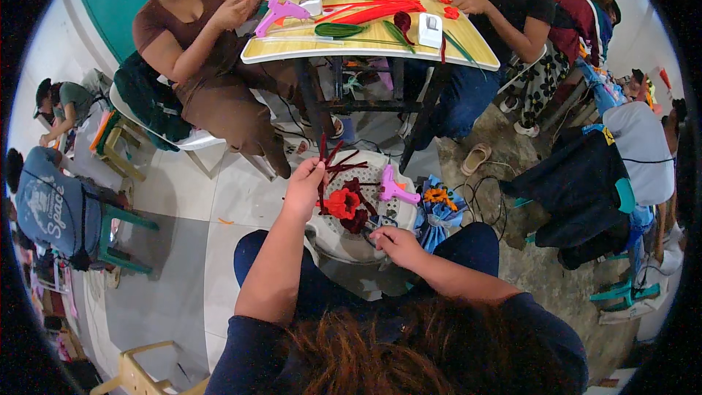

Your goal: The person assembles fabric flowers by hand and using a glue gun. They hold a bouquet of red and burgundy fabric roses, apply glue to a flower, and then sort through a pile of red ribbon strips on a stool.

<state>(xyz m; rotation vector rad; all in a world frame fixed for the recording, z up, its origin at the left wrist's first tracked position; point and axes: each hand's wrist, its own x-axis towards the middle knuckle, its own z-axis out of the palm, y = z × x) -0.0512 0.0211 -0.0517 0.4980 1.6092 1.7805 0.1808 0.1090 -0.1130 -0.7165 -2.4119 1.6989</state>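
Observation:
My left hand (307, 184) pinches dark red pipe-cleaner stems (322, 197) upright over the left side of a white plastic stool (340, 251) between my knees. Beside them on the seat are a bright red fuzzy flower (341, 204) and a dark red one (355, 221). Low over the stool's near right edge, my right hand (397, 244) has its fingers closed around a small dark-handled tool (370, 231), mostly hidden, whose kind I cannot tell. A pink glue gun (396, 186) lies on the right of the seat.
A blue-wrapped bouquet with an orange flower (437, 196) stands right of the stool. Ahead, two people sit at a table (258, 55) bearing red pipe cleaners (384, 10) and another pink glue gun (282, 12). Cables (485, 197) and a loose shoe (475, 159) lie on the floor.

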